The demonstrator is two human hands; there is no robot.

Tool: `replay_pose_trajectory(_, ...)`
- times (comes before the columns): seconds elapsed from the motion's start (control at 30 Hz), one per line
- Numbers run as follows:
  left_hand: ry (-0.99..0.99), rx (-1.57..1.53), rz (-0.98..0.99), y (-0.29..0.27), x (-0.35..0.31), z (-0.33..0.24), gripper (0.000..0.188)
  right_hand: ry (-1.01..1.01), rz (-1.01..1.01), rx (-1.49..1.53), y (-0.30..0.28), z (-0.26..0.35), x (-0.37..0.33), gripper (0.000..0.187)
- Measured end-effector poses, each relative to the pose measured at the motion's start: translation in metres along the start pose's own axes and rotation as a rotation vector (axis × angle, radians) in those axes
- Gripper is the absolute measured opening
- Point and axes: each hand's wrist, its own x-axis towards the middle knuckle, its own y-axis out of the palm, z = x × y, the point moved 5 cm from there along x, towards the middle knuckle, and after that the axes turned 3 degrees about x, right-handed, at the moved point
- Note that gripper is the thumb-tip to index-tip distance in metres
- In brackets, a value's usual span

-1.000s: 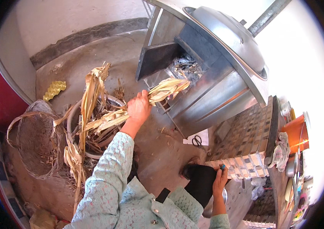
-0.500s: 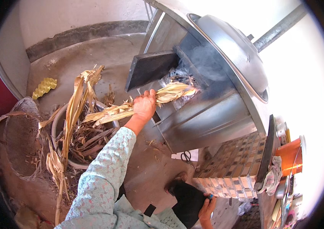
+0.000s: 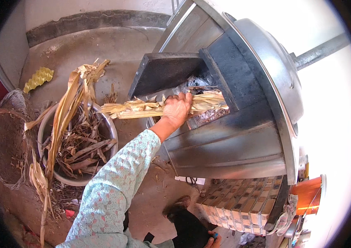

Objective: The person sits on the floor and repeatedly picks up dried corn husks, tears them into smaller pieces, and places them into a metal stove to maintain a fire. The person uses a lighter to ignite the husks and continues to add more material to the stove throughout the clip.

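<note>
My left hand (image 3: pixel 176 108) is closed round a bundle of dry corn husks (image 3: pixel 136 110). The bundle's far end (image 3: pixel 209 101) lies inside the square firebox opening of a metal stove (image 3: pixel 229 149). Beside the hand, the stove's thick black door (image 3: pixel 165 73) stands swung out. Charred pieces and ash (image 3: pixel 208 118) show within the opening. Low at the bottom edge, my right hand (image 3: pixel 213 242) is by my black-trousered knee, its fingers bent round a small blue-green thing I cannot make out. Part of that hand is cut off by the frame.
A metal basin (image 3: pixel 114 136) of twigs and dry leaves stands left, with long husks (image 3: pixel 65 111) across it. Further left are a wicker basket (image 3: pixel 12 182) and a yellow tray piece (image 3: pixel 39 78). A large lidded pot (image 3: pixel 266 66) tops the stove; a brick-patterned stand (image 3: pixel 239 202) is nearer.
My left hand has moved right with the husks, pushing their end deeper into the firebox. The view has shifted, and my right hand now sits lower in the picture. The smoke is less visible.
</note>
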Motion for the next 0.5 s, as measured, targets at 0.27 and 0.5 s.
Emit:
replay_pose_trajectory(0.27,0.103,0.070,-0.154,0.030,0.024,-0.014,0.014,-0.005,0.055,0.134,0.008,0.007,0.011,0.021)
replay_pose_trajectory(0.5,0.108,0.108,-0.195,0.035,0.038,-0.037,0.009,0.074,0.135,0.113,0.011,-0.021,-0.003,0.026)
